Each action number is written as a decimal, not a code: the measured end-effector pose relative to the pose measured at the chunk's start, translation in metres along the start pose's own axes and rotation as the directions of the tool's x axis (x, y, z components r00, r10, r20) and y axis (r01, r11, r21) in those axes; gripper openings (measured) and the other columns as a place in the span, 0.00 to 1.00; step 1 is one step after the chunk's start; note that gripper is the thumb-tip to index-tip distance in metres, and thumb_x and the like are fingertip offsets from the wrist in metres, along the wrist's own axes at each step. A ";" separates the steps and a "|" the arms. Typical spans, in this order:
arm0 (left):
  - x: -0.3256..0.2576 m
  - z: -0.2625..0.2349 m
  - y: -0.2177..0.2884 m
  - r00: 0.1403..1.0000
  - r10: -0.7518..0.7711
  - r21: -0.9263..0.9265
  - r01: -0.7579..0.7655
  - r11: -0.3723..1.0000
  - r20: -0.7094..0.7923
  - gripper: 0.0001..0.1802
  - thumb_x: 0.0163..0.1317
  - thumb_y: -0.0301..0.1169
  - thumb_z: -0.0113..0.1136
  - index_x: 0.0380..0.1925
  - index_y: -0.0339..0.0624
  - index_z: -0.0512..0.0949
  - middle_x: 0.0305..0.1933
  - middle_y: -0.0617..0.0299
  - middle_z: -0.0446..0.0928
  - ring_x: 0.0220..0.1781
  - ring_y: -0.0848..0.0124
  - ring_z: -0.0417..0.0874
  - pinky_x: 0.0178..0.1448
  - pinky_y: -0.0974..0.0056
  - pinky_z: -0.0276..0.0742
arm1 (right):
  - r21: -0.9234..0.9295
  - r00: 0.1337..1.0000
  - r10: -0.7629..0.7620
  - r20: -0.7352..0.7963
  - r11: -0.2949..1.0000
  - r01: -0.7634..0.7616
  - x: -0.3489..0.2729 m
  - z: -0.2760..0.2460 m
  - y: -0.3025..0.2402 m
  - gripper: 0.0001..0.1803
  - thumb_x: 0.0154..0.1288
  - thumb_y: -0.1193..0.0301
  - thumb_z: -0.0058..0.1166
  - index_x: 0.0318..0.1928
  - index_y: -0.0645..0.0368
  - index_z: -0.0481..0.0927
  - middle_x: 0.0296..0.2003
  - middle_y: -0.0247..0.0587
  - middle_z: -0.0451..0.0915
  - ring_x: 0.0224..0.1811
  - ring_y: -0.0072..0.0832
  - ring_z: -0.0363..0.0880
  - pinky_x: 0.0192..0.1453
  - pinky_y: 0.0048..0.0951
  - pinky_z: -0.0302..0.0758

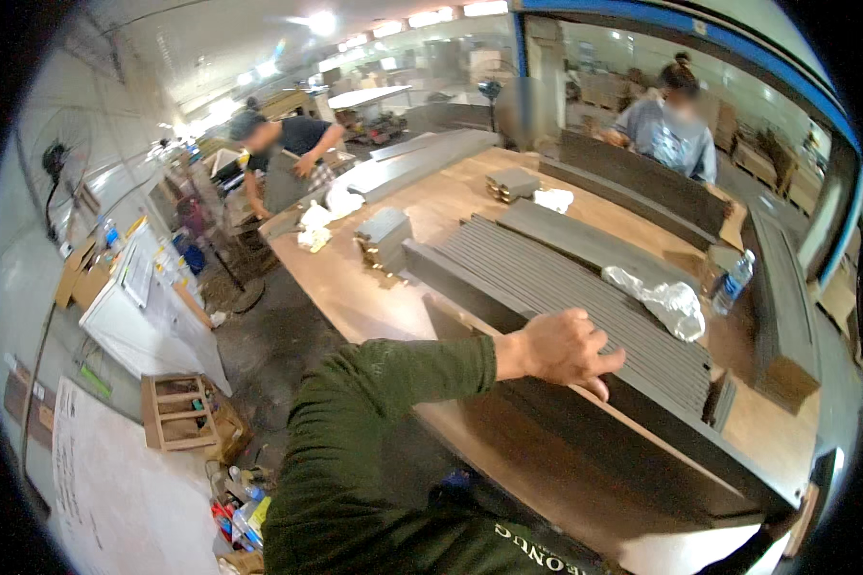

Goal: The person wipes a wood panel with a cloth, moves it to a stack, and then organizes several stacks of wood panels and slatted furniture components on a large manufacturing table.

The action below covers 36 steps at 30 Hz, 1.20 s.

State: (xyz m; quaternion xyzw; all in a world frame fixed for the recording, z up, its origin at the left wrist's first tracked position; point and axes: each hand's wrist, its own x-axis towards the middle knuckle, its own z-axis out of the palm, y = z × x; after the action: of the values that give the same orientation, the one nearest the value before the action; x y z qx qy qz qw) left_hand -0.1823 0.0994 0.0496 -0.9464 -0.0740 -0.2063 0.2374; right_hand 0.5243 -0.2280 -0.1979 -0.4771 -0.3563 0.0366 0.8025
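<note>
Left grip (566, 350) on slats (585, 302), workshop bench (355, 297).

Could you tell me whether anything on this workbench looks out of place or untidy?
Mostly orderly: the dark slats lie side by side under the left hand. The oddities are a crumpled clear plastic sheet lying on top of the slats, a plastic water bottle by their far end, and white rags scattered at the table's far end.

Bright ceiling lights glare; fisheye edges darken, the distance perhaps blurred.
</note>
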 end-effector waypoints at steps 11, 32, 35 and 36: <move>-0.027 0.025 -0.006 0.998 0.053 -0.062 -0.052 0.997 0.016 0.31 0.51 0.59 0.59 0.36 0.39 0.76 0.17 0.62 0.66 0.18 0.68 0.67 0.25 0.64 0.61 | -0.088 0.820 0.426 -0.383 0.867 -0.491 -0.023 0.154 -0.067 0.30 0.65 0.53 0.50 0.61 0.58 0.68 0.57 0.38 0.73 0.57 0.30 0.68 0.66 0.34 0.60; 0.006 0.022 0.015 0.995 0.091 -0.048 -0.089 0.995 0.044 0.26 0.53 0.60 0.58 0.36 0.50 0.76 0.18 0.69 0.68 0.18 0.74 0.71 0.24 0.69 0.64 | -0.434 0.989 0.088 0.118 0.900 -0.028 0.131 0.106 -0.174 0.16 0.71 0.63 0.43 0.49 0.61 0.77 0.39 0.43 0.79 0.43 0.28 0.75 0.51 0.31 0.72; 0.001 0.023 0.004 0.997 0.043 -0.060 -0.040 0.997 0.064 0.25 0.48 0.58 0.62 0.35 0.50 0.78 0.20 0.69 0.68 0.22 0.73 0.73 0.27 0.68 0.66 | -0.530 0.946 0.187 0.264 0.848 -0.019 0.131 0.110 -0.153 0.17 0.71 0.62 0.43 0.46 0.62 0.76 0.38 0.47 0.79 0.43 0.31 0.76 0.51 0.34 0.71; -0.011 0.023 0.008 0.997 0.036 -0.077 -0.030 0.997 0.070 0.25 0.48 0.58 0.62 0.35 0.51 0.78 0.20 0.69 0.69 0.22 0.73 0.73 0.27 0.68 0.66 | -0.829 0.932 0.264 0.248 0.555 0.064 0.086 0.157 -0.131 0.18 0.70 0.59 0.42 0.40 0.62 0.76 0.34 0.50 0.79 0.40 0.36 0.77 0.47 0.37 0.71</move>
State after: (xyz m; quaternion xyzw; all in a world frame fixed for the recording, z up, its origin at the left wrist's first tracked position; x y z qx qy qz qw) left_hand -0.1824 0.1034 0.0229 -0.9625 -0.0590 -0.1711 0.2021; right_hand 0.4565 -0.1488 -0.0023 -0.8022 -0.4379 -0.0050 0.4058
